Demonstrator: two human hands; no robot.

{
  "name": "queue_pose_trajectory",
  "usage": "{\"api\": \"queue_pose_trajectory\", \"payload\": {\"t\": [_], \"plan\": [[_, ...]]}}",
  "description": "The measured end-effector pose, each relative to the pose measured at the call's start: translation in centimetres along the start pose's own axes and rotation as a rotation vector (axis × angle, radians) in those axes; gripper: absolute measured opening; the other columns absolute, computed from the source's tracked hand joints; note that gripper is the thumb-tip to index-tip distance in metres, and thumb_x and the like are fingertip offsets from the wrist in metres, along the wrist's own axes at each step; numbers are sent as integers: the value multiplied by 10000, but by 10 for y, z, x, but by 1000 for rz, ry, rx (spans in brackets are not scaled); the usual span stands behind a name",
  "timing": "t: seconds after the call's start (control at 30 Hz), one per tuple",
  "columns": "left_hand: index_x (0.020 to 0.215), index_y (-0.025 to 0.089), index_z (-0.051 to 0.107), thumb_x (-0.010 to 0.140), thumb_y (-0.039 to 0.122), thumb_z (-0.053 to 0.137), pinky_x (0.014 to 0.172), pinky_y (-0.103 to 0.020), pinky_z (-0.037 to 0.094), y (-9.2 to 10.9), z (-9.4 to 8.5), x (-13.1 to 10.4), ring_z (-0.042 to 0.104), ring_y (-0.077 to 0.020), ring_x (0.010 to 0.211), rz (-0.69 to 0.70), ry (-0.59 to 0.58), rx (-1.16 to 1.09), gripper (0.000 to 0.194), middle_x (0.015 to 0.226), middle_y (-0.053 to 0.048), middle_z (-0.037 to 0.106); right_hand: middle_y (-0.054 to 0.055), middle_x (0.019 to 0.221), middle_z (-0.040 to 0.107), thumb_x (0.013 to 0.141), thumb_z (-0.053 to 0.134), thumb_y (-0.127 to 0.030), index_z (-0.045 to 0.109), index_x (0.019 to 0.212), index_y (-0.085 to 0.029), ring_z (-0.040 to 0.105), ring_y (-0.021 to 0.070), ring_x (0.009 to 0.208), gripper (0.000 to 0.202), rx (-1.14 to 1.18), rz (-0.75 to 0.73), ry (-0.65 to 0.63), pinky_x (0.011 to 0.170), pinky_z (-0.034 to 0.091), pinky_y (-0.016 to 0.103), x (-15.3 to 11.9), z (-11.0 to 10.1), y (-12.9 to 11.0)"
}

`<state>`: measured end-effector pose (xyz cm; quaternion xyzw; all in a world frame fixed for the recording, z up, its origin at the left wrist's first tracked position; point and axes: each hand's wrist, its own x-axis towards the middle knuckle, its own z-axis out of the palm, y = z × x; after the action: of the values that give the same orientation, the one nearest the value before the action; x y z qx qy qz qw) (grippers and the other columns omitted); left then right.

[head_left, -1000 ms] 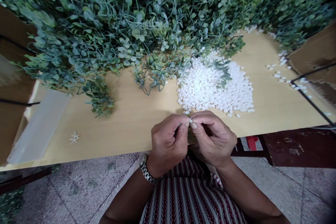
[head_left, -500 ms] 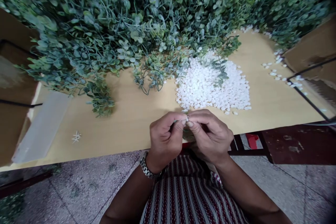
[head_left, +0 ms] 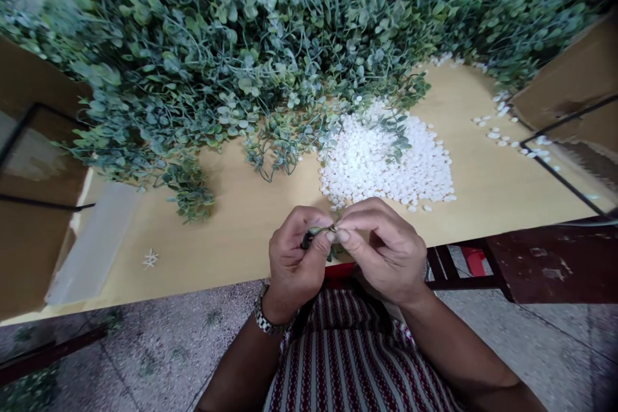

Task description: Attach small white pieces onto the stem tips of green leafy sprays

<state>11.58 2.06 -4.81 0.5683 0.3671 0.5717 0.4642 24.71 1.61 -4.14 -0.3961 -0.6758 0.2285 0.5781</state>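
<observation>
My left hand [head_left: 300, 254] is closed in a pinch on a small green plant sprig [head_left: 316, 230], mostly hidden inside the fingers. My right hand [head_left: 383, 248] pinches at the same spot, its thumb and forefinger tips meeting the left ones around the sprig's end. Whether a small piece sits between the right fingertips is too hidden to tell. A few dark green leaves show below the fingertips. Just beyond the hands lies a heap of small white pieces [head_left: 381, 161], with a leafy sprig [head_left: 398, 135] resting on it.
A mass of artificial greenery [head_left: 251, 38] covers the back of the table [head_left: 232, 238]. One leafy bunch [head_left: 190, 190] lies left of centre. Small white sticks [head_left: 150, 259] and a translucent strip [head_left: 96, 241] are at the left. Cardboard boxes [head_left: 574, 84] with dark metal rods flank both sides.
Both hands stay pinched together and have shifted slightly left in view. A bit of green sprig now shows more clearly between the fingers, where a small whitish piece showed before.
</observation>
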Motion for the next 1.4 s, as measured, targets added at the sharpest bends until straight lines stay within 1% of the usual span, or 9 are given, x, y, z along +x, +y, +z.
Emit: {"api": "queue_pose_trajectory", "payload": {"t": [0.13,0.3,0.5,0.57,0.7,0.93,1.13,1.3,1.4], "plan": [[877,184,565,794,134,621,501,-177,446,1,1,2,508,-58,517,-30,15,-79,112,727,8,593,23,795,663,794,601,-106,659,911,-212,616,151,743,168,27,-15,2,651,514,306,4,-4,2],[837,171,554,787,173,630,437,-169,398,4,-5,14,483,-61,447,-116,166,-322,91,592,18,606,24,830,651,821,570,-114,662,997,-239,616,157,762,235,-39,10,277,642,515,308,5,-28,8],[807,160,557,768,140,638,417,-151,373,4,-4,20,464,-47,409,-84,234,-394,93,573,11,632,35,893,639,779,633,-114,589,1127,-221,585,145,784,367,-63,90,-145,645,509,291,-1,-32,6],[800,163,562,773,148,640,414,-149,373,3,0,18,462,-44,405,-66,235,-384,84,578,18,631,21,842,621,779,633,-121,583,1117,-212,569,129,736,353,-13,129,-201,630,501,277,-2,-26,5],[911,201,619,796,142,619,465,-152,411,2,2,11,528,-57,505,-50,240,-253,129,657,24,629,-5,687,588,792,591,-100,612,859,-192,544,117,637,116,38,97,-183,566,459,258,0,-15,7],[912,181,625,798,182,582,645,-239,459,8,-6,7,574,-139,764,76,7,160,122,857,-39,603,2,667,567,812,546,-124,577,764,-186,562,129,651,85,60,167,-187,597,470,261,-2,-9,10],[835,183,549,777,99,569,712,-270,449,8,-5,10,531,-154,820,191,-17,256,104,839,-38,523,17,752,589,790,599,-171,570,823,-190,564,129,679,48,146,252,-210,598,477,255,-4,-6,11],[846,167,584,777,116,568,749,-307,460,21,-14,11,551,-191,900,172,-165,467,88,906,-75,552,2,667,584,775,592,-118,594,784,-186,545,119,610,69,100,133,-133,552,463,251,-3,-4,10],[944,171,621,760,151,620,823,-362,454,27,-21,10,559,-227,963,181,-282,608,185,985,-92,605,7,655,575,777,564,-104,596,779,-181,539,121,598,83,1,33,-124,524,462,245,-1,-1,6]]}}
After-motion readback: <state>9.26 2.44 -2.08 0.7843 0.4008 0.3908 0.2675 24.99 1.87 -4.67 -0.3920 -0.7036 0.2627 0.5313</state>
